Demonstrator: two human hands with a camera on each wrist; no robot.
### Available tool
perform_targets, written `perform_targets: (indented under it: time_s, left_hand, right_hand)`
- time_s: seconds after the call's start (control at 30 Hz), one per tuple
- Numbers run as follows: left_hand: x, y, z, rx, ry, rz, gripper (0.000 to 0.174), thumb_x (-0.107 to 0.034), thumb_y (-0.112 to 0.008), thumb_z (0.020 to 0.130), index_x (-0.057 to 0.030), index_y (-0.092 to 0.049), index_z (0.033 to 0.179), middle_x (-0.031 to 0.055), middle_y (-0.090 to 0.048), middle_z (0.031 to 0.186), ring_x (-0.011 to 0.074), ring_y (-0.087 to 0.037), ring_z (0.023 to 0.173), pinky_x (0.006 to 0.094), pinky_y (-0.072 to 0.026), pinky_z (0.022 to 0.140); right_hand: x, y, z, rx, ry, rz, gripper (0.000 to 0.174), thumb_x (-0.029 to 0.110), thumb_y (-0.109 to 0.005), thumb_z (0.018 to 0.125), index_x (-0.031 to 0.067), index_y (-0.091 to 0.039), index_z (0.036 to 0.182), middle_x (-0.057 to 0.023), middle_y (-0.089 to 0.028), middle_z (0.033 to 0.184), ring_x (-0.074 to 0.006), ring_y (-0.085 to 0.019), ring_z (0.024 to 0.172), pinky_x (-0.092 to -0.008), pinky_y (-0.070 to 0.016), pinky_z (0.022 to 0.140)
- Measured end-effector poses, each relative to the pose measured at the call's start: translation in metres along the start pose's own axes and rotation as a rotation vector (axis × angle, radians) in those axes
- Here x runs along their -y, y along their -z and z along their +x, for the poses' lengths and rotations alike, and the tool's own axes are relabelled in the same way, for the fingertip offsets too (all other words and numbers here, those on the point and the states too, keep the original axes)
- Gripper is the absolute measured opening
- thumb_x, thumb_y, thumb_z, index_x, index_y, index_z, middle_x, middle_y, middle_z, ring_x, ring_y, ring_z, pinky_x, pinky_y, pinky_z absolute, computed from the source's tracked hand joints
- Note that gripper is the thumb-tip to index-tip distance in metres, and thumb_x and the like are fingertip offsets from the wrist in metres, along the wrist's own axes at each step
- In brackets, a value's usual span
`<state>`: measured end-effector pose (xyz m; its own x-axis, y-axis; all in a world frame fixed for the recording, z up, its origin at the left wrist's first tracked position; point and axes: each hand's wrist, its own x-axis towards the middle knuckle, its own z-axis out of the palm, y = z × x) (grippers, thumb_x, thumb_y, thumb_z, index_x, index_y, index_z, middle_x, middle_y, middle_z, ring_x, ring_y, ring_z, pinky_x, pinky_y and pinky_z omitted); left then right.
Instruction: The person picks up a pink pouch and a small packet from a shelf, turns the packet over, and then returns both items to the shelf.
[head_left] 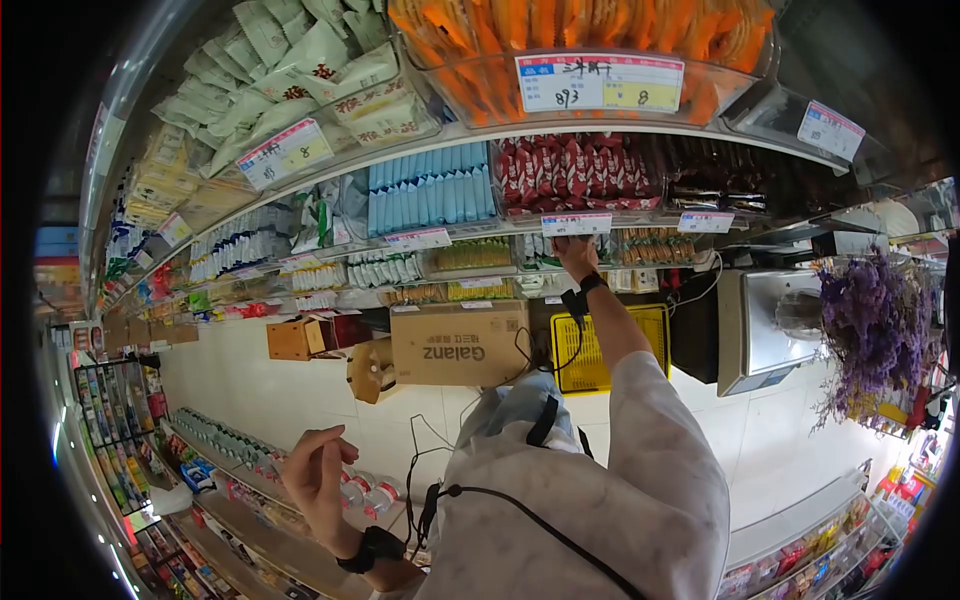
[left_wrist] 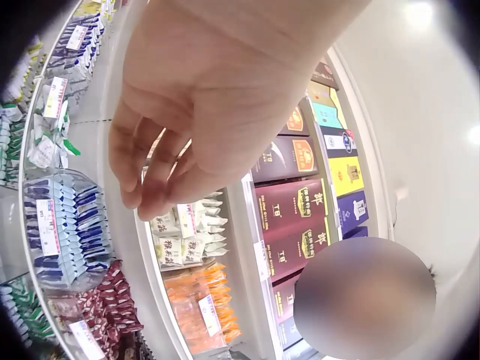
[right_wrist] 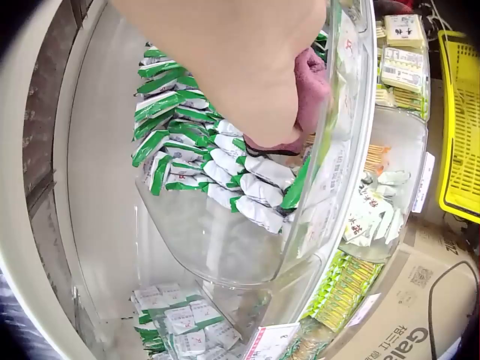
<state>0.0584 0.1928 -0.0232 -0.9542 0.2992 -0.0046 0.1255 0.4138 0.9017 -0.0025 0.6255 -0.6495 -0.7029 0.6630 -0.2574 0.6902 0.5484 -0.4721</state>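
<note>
My right hand [head_left: 577, 257] reaches into a lower shelf bin behind a price tag [head_left: 577, 225]. Up close in the right wrist view, it grips a pinkish-purple cloth [right_wrist: 309, 90] against the inner side of the bin's transparent front wall [right_wrist: 319, 202]. Its fingertips are hidden by the hand and cloth. Rows of green-and-white snack packets [right_wrist: 223, 163] lie in the bin below the hand. My left hand [head_left: 318, 485] hangs in the air over the aisle, fingers loosely bent and holding nothing.
Bins of orange packets [head_left: 480, 25], light blue packets [head_left: 430, 190] and red packets [head_left: 580, 170] fill the shelves above. Under them stand a cardboard box [head_left: 455, 350] and a yellow basket [head_left: 580, 372]. Purple dried flowers [head_left: 870, 320] hang at the right.
</note>
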Motion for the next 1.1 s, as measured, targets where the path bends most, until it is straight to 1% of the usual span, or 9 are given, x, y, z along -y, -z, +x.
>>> perform_targets:
  time_s: [0.1,0.17,0.3,0.53,0.57,0.63,0.73,1.0,1.1]
  left_hand:
    - [0.000,-0.002,0.004,0.006,0.048,-0.017,0.017,0.000,-0.055,0.098,0.0052,-0.067,0.109,0.0089,-0.063,0.080,0.0136,-0.060,0.072,0.0254,-0.0462,0.066]
    - [0.001,-0.003,0.006,0.015,0.042,-0.041,0.017,0.002,-0.055,0.097,0.0056,-0.067,0.109,0.0089,-0.063,0.080,0.0138,-0.060,0.072,0.0256,-0.0469,0.067]
    - [0.003,0.002,0.011,0.055,0.031,-0.078,0.017,0.004,-0.055,0.097,0.0062,-0.067,0.109,0.0086,-0.062,0.080,0.0138,-0.060,0.073,0.0259,-0.0475,0.068]
    - [0.033,0.022,0.022,0.177,0.086,-0.158,0.015,-0.001,-0.066,0.094,0.0038,-0.070,0.107,0.0080,-0.069,0.088,0.0129,-0.066,0.083,0.0258,-0.0516,0.074]
    - [0.035,0.024,0.026,0.216,0.043,-0.129,0.013,-0.001,-0.068,0.093,0.0042,-0.071,0.105,0.0076,-0.070,0.088,0.0125,-0.066,0.083,0.0256,-0.0518,0.074]
    - [0.038,0.031,0.034,0.293,-0.032,-0.069,0.011,-0.002,-0.071,0.090,0.0049,-0.072,0.099,0.0068,-0.070,0.090,0.0115,-0.066,0.083,0.0253,-0.0520,0.074]
    - [0.068,0.037,0.045,0.297,-0.108,-0.171,0.011,-0.003,-0.073,0.089,0.0036,-0.071,0.098,0.0069,-0.070,0.096,0.0111,-0.065,0.085,0.0245,-0.0517,0.074]
    - [0.070,0.033,0.056,0.216,0.027,-0.453,0.046,-0.030,-0.064,0.099,0.0076,-0.059,0.124,0.0092,-0.068,0.108,0.0105,-0.064,0.093,0.0223,-0.0498,0.083]
    - [0.070,0.051,0.056,0.268,0.056,-0.486,0.044,-0.025,-0.065,0.099,0.0089,-0.057,0.126,0.0088,-0.067,0.111,0.0104,-0.063,0.097,0.0231,-0.0496,0.085]
  right_hand:
    - [0.047,0.082,-0.033,-0.020,-0.036,0.086,0.057,0.051,-0.073,0.079,0.0100,-0.068,0.118,-0.0203,-0.071,0.111,-0.0375,-0.066,0.107,-0.0467,-0.0523,0.093]
    - [0.049,0.082,-0.021,0.028,-0.153,0.181,0.051,0.049,-0.073,0.079,0.0087,-0.071,0.110,-0.0212,-0.071,0.109,-0.0398,-0.068,0.103,-0.0480,-0.0536,0.088]
    - [0.053,0.123,-0.047,0.043,-0.006,0.447,0.044,0.042,-0.072,0.082,0.0074,-0.070,0.110,-0.0247,-0.071,0.104,-0.0408,-0.068,0.100,-0.0497,-0.0549,0.083]
    - [0.095,0.213,-0.141,0.031,0.284,0.345,0.042,0.036,-0.073,0.084,-0.0030,-0.067,0.100,-0.0206,-0.070,0.079,-0.0330,-0.070,0.073,-0.0434,-0.0518,0.065]
    - [0.108,0.229,-0.162,0.066,0.372,0.405,0.030,0.028,-0.070,0.087,-0.0003,-0.067,0.098,-0.0182,-0.069,0.073,-0.0332,-0.070,0.069,-0.0378,-0.0506,0.059]
    - [0.173,0.299,-0.215,0.564,0.267,0.759,0.019,0.021,-0.066,0.094,0.0027,-0.068,0.100,-0.0062,-0.068,0.072,-0.0144,-0.063,0.060,-0.0277,-0.0450,0.053]
    - [0.241,0.346,-0.273,0.681,0.385,0.759,0.017,0.017,-0.063,0.099,0.0044,-0.068,0.108,0.0023,-0.066,0.079,-0.0029,-0.055,0.064,-0.0197,-0.0391,0.052]
    - [0.361,0.371,-0.345,0.795,0.686,0.936,0.032,0.025,-0.065,0.099,0.0031,-0.062,0.122,-0.0012,-0.068,0.106,-0.0068,-0.061,0.090,-0.0228,-0.0495,0.077]
    - [0.380,0.366,-0.355,0.873,0.600,1.012,0.034,0.026,-0.065,0.099,0.0034,-0.061,0.124,-0.0011,-0.068,0.105,-0.0076,-0.062,0.092,-0.0239,-0.0501,0.080]
